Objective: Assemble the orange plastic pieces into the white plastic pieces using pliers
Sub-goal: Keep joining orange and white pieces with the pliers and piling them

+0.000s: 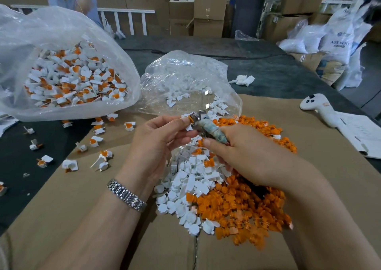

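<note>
- A warehouse room is showing at the far side, with stacked cardboard boxes (209,9), a white railing (123,20) and white sacks (334,40) at the far right.
- A dark table (268,71) is carrying a flat sheet of brown cardboard (68,207) that is covering its near part.
- The left hand (156,143), with a metal watch (126,195) on its wrist, is pinching a small piece at its fingertips and holding it against the tip of the pliers (208,127); the piece is too small to tell apart.
- The right hand (247,158) is gripping the pliers by their wrapped handle, fingers curled round it, above the middle of the cardboard.
- White pieces (185,189) are lying in a heap under the hands, spilling from a clear bag (185,84) just beyond them.
- Orange pieces (243,210) are lying in a heap touching the white heap on its right and near side.
- A big clear bag (68,63) at the far left is holding joined white-and-orange pieces.
- More joined pieces (97,140) are lying scattered near that bag, on the table and cardboard at the left.
- A white handheld controller (321,108) is lying at the right, just beside some papers (362,133).
- A crumpled tissue (243,80) is lying on the table beyond the cardboard.
</note>
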`<state>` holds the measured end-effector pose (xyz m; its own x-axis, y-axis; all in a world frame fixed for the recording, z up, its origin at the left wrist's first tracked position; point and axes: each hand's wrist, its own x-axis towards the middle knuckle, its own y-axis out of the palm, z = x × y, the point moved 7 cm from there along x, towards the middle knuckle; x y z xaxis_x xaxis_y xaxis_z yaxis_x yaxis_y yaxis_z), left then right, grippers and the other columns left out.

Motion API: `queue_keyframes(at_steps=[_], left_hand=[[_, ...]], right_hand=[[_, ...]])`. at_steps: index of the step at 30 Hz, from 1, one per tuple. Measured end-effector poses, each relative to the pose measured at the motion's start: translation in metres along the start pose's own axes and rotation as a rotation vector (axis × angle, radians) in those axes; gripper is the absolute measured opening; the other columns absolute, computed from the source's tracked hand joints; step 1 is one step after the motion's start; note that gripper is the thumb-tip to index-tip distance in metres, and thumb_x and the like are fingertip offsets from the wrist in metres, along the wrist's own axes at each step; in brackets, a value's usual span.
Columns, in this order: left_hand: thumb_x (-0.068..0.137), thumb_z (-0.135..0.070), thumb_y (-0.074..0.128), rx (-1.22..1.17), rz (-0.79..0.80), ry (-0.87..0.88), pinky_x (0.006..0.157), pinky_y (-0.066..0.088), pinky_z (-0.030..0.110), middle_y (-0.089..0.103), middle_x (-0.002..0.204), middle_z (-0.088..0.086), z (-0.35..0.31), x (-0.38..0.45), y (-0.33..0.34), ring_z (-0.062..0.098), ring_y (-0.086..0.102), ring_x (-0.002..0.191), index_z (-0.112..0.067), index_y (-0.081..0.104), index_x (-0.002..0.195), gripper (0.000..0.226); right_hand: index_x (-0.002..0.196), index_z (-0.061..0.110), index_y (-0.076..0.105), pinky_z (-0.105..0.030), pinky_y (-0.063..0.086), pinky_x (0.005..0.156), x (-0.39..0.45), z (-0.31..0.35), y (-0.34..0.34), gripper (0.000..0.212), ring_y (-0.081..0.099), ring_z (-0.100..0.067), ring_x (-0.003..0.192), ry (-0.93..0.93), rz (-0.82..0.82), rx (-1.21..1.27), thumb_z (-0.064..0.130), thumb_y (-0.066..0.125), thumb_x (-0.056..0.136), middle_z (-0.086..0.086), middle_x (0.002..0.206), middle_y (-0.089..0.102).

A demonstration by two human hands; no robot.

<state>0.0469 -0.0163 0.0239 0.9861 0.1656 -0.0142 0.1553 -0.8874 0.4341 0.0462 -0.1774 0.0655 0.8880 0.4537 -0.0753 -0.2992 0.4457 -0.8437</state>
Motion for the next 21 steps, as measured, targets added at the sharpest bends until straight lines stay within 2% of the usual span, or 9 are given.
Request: queue_keyframes(at_steps=[2,5,9,11,15,19,21], left_hand=[[0.070,-0.011,0.082,-0.009,-0.005,0.001,0.059,0.058,0.020,0.077,0.084,0.016,0.000,0.000,-0.001,0.021,0.077,0.072,-0.008,0.075,0.077,0.010],[0.072,-0.009,0.081,-0.007,-0.012,0.015,0.059,0.058,0.019,0.076,0.079,0.014,-0.002,-0.001,-0.003,0.022,0.077,0.071,-0.007,0.075,0.077,0.008],[0.077,-0.015,0.078,-0.001,0.021,0.036,0.063,0.060,0.020,0.074,0.073,0.012,-0.004,-0.003,0.000,0.026,0.078,0.077,-0.008,0.077,0.076,0.007],[0.079,-0.020,0.077,0.018,0.023,0.068,0.064,0.060,0.020,0.074,0.073,0.011,-0.007,-0.003,0.000,0.026,0.078,0.080,-0.009,0.078,0.077,0.011],[0.080,-0.024,0.079,0.057,0.016,0.109,0.065,0.059,0.020,0.074,0.076,0.010,-0.011,-0.002,-0.003,0.028,0.078,0.082,-0.014,0.078,0.078,0.010],[0.085,-0.022,0.079,0.099,0.003,0.105,0.066,0.060,0.022,0.076,0.081,0.011,-0.008,0.001,-0.008,0.031,0.078,0.085,-0.013,0.079,0.084,0.008],[0.088,-0.024,0.079,0.190,-0.052,0.111,0.066,0.062,0.026,0.077,0.083,0.009,-0.008,0.002,-0.014,0.030,0.078,0.086,-0.016,0.079,0.087,0.008]], right_hand=[[0.084,0.021,0.057,-0.038,0.049,0.057,0.002,0.002,0.002,0.034,0.054,-0.017,0.058,-0.002,-0.044,-0.031,0.048,0.047,0.102,-0.002,0.071,0.060],[0.083,0.021,0.057,-0.035,0.045,0.055,0.004,0.002,0.004,0.034,0.051,-0.015,0.058,0.008,-0.074,-0.073,0.047,0.047,0.103,-0.003,0.073,0.057],[0.079,0.020,0.058,-0.037,0.050,0.061,0.003,0.000,-0.004,0.040,0.058,-0.019,0.064,-0.004,-0.093,-0.098,0.051,0.047,0.101,-0.005,0.075,0.060],[0.079,0.015,0.060,-0.043,0.055,0.067,0.002,0.000,-0.009,0.046,0.063,-0.022,0.065,-0.035,-0.109,-0.073,0.054,0.046,0.100,-0.006,0.072,0.065],[0.080,0.017,0.063,-0.045,0.058,0.072,0.001,-0.006,-0.010,0.050,0.066,-0.012,0.061,-0.046,-0.024,0.021,0.062,0.046,0.095,-0.001,0.070,0.070],[0.082,0.025,0.061,-0.039,0.054,0.059,0.003,-0.031,-0.027,0.059,0.060,-0.006,0.058,0.054,-0.153,-0.046,0.079,0.039,0.084,0.004,0.068,0.064],[0.090,0.027,0.061,-0.040,0.055,0.066,0.006,-0.046,-0.027,0.059,0.060,-0.007,0.068,0.124,-0.211,-0.103,0.080,0.037,0.085,0.007,0.076,0.063]])
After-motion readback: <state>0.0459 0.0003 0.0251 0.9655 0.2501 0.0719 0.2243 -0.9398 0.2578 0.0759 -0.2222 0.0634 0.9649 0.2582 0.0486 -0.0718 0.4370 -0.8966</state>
